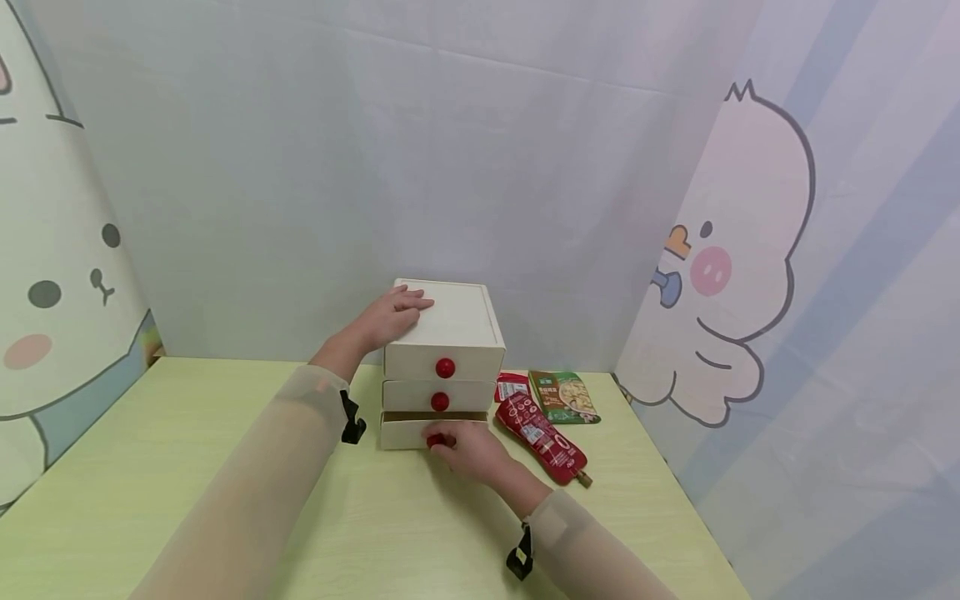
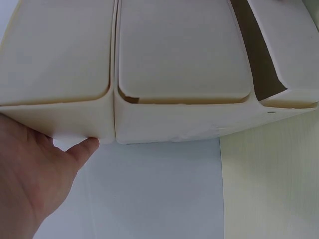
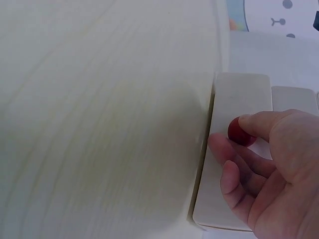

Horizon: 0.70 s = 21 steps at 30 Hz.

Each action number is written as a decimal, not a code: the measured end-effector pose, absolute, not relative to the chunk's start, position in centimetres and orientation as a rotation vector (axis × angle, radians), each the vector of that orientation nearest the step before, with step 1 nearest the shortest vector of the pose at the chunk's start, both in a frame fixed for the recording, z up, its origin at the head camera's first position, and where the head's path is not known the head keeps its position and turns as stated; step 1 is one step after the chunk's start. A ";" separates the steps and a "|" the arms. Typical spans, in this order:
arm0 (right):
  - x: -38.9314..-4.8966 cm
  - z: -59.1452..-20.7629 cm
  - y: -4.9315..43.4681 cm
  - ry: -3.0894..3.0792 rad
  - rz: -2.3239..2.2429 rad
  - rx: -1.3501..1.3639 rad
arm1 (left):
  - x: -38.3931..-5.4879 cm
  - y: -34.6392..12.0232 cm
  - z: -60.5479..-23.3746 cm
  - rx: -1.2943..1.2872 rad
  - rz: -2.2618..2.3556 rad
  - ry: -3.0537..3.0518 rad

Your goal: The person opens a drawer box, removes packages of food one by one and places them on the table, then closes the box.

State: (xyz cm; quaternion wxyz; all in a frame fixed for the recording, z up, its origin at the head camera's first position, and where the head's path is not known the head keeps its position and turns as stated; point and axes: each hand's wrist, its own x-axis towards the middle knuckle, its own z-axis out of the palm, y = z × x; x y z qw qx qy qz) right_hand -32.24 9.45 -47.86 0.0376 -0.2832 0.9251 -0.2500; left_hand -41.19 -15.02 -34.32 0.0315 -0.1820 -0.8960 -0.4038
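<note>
A small white cabinet point(image 1: 450, 312) with three drawers stands on the table, each drawer bearing a round red knob. My left hand point(image 1: 393, 317) rests on the left part of its top with fingers spread forward; in the left wrist view, the thumb of that hand point(image 2: 37, 174) touches the cabinet's side. With my right hand point(image 1: 472, 450) I pinch the red knob point(image 3: 240, 132) of the bottom drawer point(image 1: 401, 434). That drawer stands slightly pulled out, with a dark gap above its front. The middle drawer point(image 1: 405, 396) and top drawer point(image 1: 408, 363) look closed.
Right of the cabinet lie a dark red spouted pouch point(image 1: 543, 437), a green food packet point(image 1: 566, 397) and a smaller red packet point(image 1: 512, 386). A grey curtain point(image 1: 337, 167) hangs behind the pale yellow-green table point(image 1: 187, 467), and cartoon-printed cloth flanks both sides.
</note>
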 end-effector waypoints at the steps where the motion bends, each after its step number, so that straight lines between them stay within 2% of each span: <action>1: -32.3 -47.9 9.5 2.836 -0.775 -0.864 | -41.2 -15.0 -34.4 -0.561 -1.243 -2.760; 21: -33.1 -47.6 8.9 2.867 -0.780 -0.819 | -41.1 -14.9 -34.3 -0.561 -1.233 -2.760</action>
